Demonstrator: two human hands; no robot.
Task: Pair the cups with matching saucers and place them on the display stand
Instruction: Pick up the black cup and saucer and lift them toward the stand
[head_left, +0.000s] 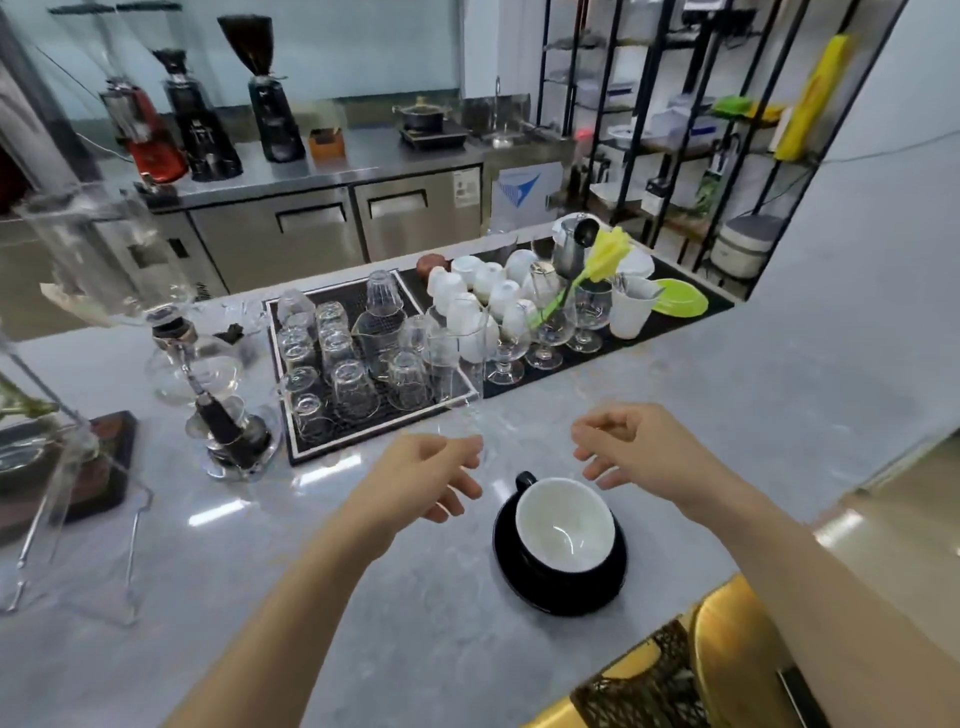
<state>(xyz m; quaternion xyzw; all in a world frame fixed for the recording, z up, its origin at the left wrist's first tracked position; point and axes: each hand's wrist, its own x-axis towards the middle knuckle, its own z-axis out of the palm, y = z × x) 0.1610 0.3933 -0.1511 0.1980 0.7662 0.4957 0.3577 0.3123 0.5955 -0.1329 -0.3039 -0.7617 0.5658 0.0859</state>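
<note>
Now black cup (565, 525) sits on saucer (561, 592) near counter (363, 597) edge — left hand (431, 473), right hand (628, 447) loosely curled, holding nothing.

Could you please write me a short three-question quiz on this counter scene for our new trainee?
1. True or false: the cup lies beside the saucer.
2. What does the left hand hold?
A) a glass B) nothing C) a spoon
3. What colour is the cup inside?

Key:
1. False: it sits on the saucer.
2. B; the right hand holds nothing either.
3. White.
</note>
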